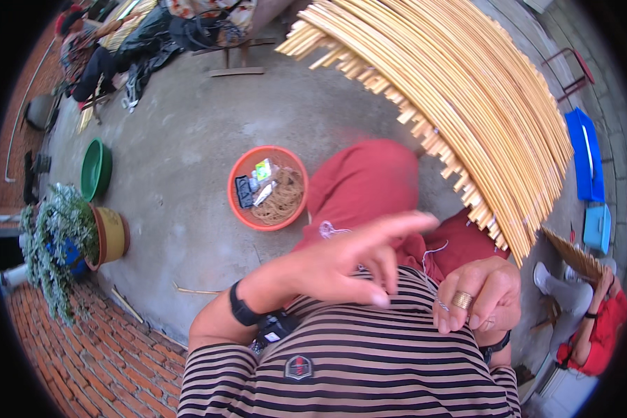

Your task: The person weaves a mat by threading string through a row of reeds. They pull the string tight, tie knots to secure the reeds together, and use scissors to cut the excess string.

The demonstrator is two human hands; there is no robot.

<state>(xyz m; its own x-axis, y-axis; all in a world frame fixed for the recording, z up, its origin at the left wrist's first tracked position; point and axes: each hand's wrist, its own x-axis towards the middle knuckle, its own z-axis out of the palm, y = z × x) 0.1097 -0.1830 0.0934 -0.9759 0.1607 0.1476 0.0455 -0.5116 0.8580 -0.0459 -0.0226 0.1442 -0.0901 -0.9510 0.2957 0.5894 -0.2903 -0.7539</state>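
Observation:
My left hand is raised in front of my striped shirt, its index finger stretched out and the others loosely bent, with nothing in it. My right hand, wearing a wide gold-coloured ring, is closed with the fingertips pinched together. A short piece of thin twisted cord shows at these fingertips; the rest of it is hidden. Beyond my right hand a large mat of straight, pale yellow reed stalks reaches across my knee, its stalk ends uneven on the near left side.
An orange basin beside my knee holds tan twine and small packets. Farther left stand a green basin and a potted plant. Blue bins lie right. One person handles a stalk mat at right; another sits far left.

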